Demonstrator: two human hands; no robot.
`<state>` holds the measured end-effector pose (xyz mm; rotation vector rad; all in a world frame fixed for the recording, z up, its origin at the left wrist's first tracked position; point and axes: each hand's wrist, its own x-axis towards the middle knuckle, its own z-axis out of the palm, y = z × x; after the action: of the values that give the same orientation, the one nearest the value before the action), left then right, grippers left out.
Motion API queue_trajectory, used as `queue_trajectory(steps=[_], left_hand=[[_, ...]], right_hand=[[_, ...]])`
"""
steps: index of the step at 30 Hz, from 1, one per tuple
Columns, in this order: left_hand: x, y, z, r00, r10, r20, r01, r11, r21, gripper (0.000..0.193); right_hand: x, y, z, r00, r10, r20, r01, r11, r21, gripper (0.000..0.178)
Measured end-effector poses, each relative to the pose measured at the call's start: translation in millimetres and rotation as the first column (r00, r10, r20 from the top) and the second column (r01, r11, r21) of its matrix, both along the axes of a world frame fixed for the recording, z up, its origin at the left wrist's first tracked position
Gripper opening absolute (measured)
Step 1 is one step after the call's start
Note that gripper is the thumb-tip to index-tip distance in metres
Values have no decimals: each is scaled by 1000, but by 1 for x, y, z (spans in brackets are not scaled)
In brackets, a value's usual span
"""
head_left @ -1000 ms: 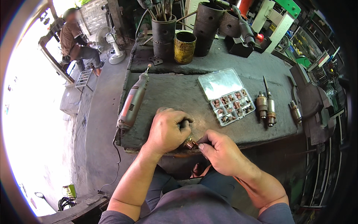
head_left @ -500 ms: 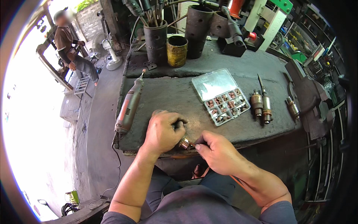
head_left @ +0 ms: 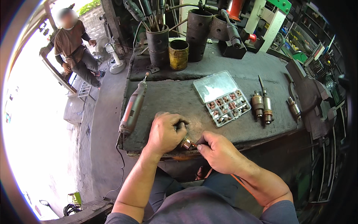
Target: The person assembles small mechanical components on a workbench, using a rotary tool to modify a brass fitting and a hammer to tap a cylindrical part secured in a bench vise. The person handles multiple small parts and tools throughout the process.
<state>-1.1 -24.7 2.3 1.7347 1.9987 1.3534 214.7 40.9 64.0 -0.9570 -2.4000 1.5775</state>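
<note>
Our left hand (head_left: pixel 165 130) grips metal part (head_left: pixel 187 144) at near edge of worktop (head_left: pixel 166 97); right hand (head_left: pixel 220 152) pinches thin reddish thing (head_left: pixel 194 145) at its end; we guess this part is unfinished, cannot tell how much is left; three more parts (head_left: pixel 267 108) lie untouched by right edge

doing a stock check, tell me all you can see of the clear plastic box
The clear plastic box lies on the dark bench, its lid open on the far side and catching light. Its compartmented base holds small reddish-brown and darker pieces. Neither the left hand nor the right hand touches it.
</note>
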Motion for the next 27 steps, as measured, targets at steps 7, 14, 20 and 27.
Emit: queue_trajectory(steps=[7,14,20,27], left_hand=[[0,1,-1,1000,0,1,0,1000,-4,14],[0,0,0,999,-11,44,11,1000,-4,14],[17,4,4,975,214,-61,-217,976,-33,13],[26,10,8,948,312,-54,-315,948,-47,13]], right_hand=[[-1,-1,-1,1000,7,-28,-6,999,35,21],[33,-2,5,996,8,88,-12,999,52,20],[134,-29,-82,985,-98,139,56,958,280,16],[188,-52,-159,949,-95,301,46,986,163,19]])
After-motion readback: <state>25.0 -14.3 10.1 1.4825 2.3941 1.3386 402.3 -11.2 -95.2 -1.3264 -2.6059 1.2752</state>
